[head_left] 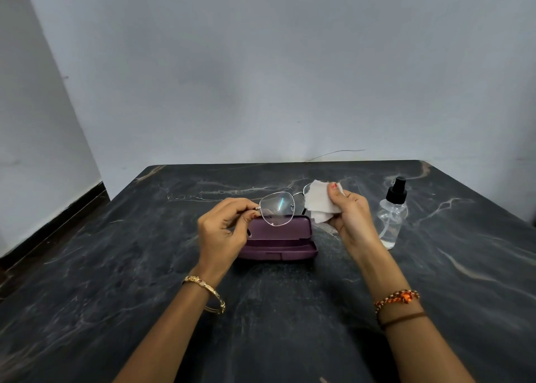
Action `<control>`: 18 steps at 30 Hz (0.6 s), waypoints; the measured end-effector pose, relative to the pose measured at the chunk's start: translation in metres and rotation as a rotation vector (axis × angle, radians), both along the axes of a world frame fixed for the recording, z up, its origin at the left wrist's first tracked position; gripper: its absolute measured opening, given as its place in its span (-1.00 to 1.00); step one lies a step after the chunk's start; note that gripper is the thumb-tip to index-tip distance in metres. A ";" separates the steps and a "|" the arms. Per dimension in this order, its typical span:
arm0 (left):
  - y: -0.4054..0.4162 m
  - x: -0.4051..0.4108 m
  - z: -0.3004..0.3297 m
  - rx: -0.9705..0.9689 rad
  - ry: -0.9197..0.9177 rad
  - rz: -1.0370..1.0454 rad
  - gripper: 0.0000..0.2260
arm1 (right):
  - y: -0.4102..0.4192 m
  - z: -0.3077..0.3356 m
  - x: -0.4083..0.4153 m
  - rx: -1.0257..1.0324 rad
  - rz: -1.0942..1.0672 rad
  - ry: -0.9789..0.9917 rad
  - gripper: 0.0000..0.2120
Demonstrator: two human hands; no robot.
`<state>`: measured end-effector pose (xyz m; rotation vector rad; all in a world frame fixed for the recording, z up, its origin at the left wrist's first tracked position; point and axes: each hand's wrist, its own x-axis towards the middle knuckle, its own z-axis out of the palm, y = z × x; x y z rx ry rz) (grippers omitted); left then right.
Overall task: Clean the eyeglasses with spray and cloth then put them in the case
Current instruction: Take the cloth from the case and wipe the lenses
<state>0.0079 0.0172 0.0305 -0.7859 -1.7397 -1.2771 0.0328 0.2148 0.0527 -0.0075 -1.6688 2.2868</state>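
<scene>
The eyeglasses (282, 207) are held up above the tabletop (116, 266), between the two hands and just over the open case (278, 242). The left hand (224, 229) pinches the left end of the thin metal frame at the hinge, fingers curled and thumb and fingertips closed on it. The left lens shows clear, with a bright glint on it, in front of the raised lid of the case.

The right hand (351, 214) grips a white cloth (320, 201) — thumb on top, fingers curled behind — and the cloth covers the right lens, so only a bit of the rim shows at its top edge. The two hands sit at about the same height, the glasses spanning the gap between them.

The case is purple, hinged open, its lid standing up on the far side and its tray toward the near side; it rests on the dark marbled tabletop directly below the glasses. To the right of the right hand, apart from it, stands a clear spray bottle (391, 214) with a black pump top — upright on the tabletop. A gold bangle (206, 294) is on the left wrist, thread bands (398, 304) on the right.
</scene>
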 end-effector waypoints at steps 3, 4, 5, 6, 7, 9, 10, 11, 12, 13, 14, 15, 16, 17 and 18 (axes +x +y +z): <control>-0.002 0.001 0.003 0.045 0.053 0.024 -0.88 | -0.005 0.000 -0.001 -0.124 -0.045 0.019 -0.80; -0.003 0.001 0.004 0.056 0.076 0.026 -0.89 | -0.006 0.000 -0.001 -0.172 -0.051 0.024 -0.81; -0.004 0.001 0.006 0.065 0.095 0.024 -0.89 | -0.007 0.000 -0.001 -0.214 -0.046 0.030 -0.81; -0.005 0.001 0.006 0.074 0.109 0.021 -0.88 | -0.009 0.000 -0.001 -0.250 -0.036 0.034 -0.82; -0.005 0.001 0.007 0.085 0.118 0.019 -0.87 | -0.010 0.000 -0.001 -0.283 -0.027 0.038 -0.82; -0.006 0.000 0.009 0.120 0.117 0.013 -0.83 | -0.014 0.000 -0.001 -0.359 -0.031 0.038 -0.82; -0.007 0.000 0.009 0.143 0.109 0.009 -0.82 | -0.015 0.001 -0.001 -0.402 -0.043 0.036 -0.82; -0.008 -0.001 0.009 0.165 0.101 0.008 -0.82 | -0.016 0.001 -0.001 -0.446 -0.058 0.032 -0.81; -0.009 -0.002 0.009 0.188 0.092 0.012 -0.81 | -0.016 0.001 0.000 -0.485 -0.075 0.025 -0.81; -0.011 -0.003 0.008 0.217 0.078 0.021 -0.81 | -0.016 0.001 0.000 -0.515 -0.093 0.016 -0.80; -0.012 -0.005 0.007 0.257 0.056 0.031 -0.80 | -0.016 0.000 0.000 -0.534 -0.109 0.005 -0.80; -0.014 -0.008 0.007 0.306 0.028 0.042 -0.80 | -0.017 0.000 0.000 -0.544 -0.117 -0.004 -0.80; -0.015 -0.010 0.006 0.355 0.002 0.057 -0.81 | -0.019 -0.001 0.000 -0.552 -0.118 -0.008 -0.79; -0.017 -0.013 0.006 0.395 -0.013 0.077 -0.80 | -0.022 -0.001 0.000 -0.554 -0.111 -0.009 -0.78; -0.017 -0.015 0.005 0.421 -0.020 0.096 -0.80 | -0.026 -0.002 0.000 -0.545 -0.102 -0.010 -0.77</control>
